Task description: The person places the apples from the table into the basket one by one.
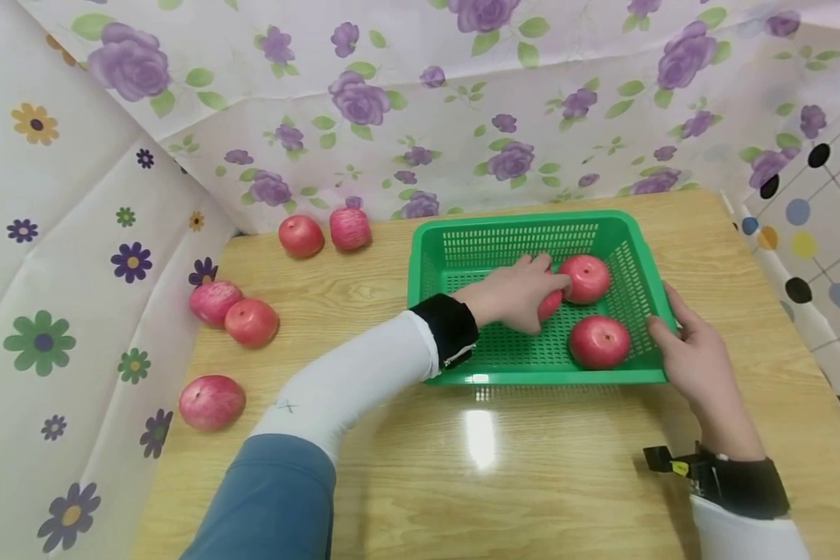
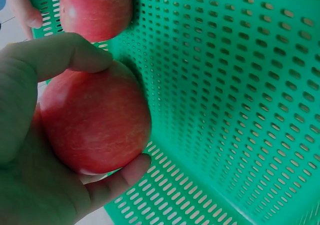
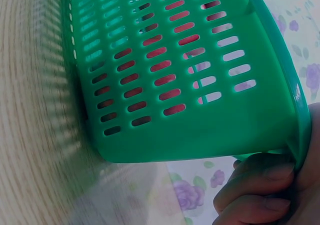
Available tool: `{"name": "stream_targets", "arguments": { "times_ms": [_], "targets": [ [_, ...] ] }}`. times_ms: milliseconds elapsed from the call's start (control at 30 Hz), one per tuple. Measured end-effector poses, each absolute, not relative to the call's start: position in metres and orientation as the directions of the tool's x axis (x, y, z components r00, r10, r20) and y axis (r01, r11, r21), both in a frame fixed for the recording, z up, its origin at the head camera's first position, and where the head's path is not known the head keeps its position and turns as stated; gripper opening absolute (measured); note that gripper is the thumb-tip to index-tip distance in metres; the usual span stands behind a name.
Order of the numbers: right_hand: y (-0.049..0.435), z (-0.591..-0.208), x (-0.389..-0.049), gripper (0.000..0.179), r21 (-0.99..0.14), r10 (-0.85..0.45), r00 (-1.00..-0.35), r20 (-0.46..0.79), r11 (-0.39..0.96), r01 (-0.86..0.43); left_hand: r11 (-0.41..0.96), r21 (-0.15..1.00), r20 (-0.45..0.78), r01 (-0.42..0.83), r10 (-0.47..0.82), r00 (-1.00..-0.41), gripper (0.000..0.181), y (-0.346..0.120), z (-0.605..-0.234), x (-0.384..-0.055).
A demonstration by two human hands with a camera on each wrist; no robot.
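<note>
Inside a green plastic basket [image 1: 532,376], my left hand [image 1: 514,294] grips a red apple [image 1: 550,305] between thumb and fingers. In the left wrist view that apple [image 2: 97,117] is close to the perforated basket floor, though whether it touches cannot be told. Two more apples lie in the basket's right part, one at the back [image 1: 585,278] and one nearer the front [image 1: 600,342]. My right hand [image 1: 700,354] holds the basket's right rim, thumb on top. In the right wrist view, curled fingers [image 3: 255,190] show beneath the rim.
Left of the basket on the wooden table [image 1: 420,474] are several apples: two at the back [image 1: 301,236] [image 1: 350,229], two at the left edge [image 1: 215,302] [image 1: 252,322], and one nearer [image 1: 212,402]. A flowered cloth [image 1: 364,148] hangs behind the table.
</note>
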State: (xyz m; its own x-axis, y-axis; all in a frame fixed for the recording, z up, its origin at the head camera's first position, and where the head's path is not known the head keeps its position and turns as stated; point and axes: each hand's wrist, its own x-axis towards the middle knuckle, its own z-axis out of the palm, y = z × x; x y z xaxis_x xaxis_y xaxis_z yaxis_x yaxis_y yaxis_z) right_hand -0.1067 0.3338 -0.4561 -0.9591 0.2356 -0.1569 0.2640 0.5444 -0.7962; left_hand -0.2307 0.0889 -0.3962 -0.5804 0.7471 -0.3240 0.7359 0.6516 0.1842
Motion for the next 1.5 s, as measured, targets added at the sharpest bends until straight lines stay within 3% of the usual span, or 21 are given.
{"name": "stream_targets", "arguments": {
  "times_ms": [500, 1500],
  "targets": [
    [0.336, -0.456, -0.107, 0.058, -0.808, 0.220, -0.964, -0.152, 0.534, 0.250, 0.698, 0.134, -0.481, 0.704, 0.667, -0.569, 0.060, 0.111, -0.409, -0.225],
    [0.337, -0.458, -0.107, 0.061, -0.820, 0.226, -0.963, -0.150, 0.515, 0.249, 0.729, 0.232, -0.459, 0.644, 0.665, -0.589, 0.067, 0.126, -0.409, -0.223]
  ]
}}
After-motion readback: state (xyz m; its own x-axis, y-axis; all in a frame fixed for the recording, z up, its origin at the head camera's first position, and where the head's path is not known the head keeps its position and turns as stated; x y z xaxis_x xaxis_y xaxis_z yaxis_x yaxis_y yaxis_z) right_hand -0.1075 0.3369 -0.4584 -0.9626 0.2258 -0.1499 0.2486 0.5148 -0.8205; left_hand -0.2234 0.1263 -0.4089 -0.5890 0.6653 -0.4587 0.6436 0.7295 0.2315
